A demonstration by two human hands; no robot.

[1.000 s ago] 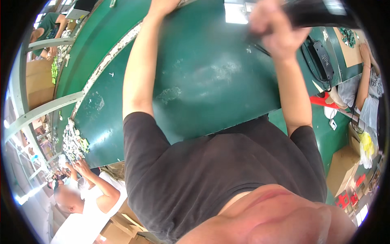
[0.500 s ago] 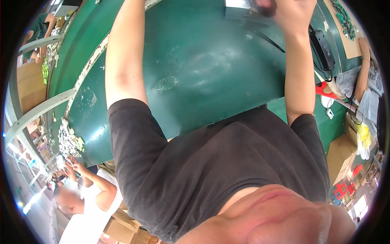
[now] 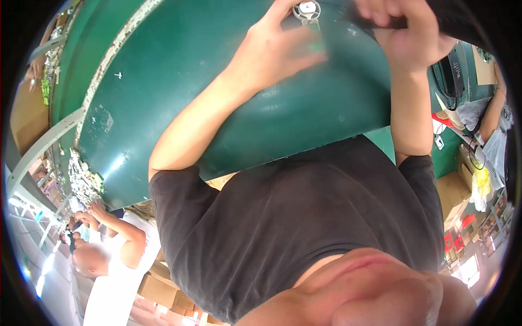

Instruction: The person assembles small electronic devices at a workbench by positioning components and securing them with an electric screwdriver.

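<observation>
My left hand is at the top middle, its thumb and fingers closed around a small part with a white round wheel. A bit of green shows on that part between the blurred fingers. To its right, my right hand is raised over the table with its fingers curled. A dark shape lies against and behind it. Whatever the right fingers grip is hidden by the hand and the picture's edge. Under both arms spreads the green tabletop.
A black power adapter with a cable lies right of my right forearm. Small parts are piled at the left, where a co-worker in white handles some. Another person's arm reaches in at the right. A metal rail curves along the left.
My left hand has come into view from beyond the top edge, its arm bending rightward, with the wheeled part in it. The silvery box near my right hand no longer shows.
</observation>
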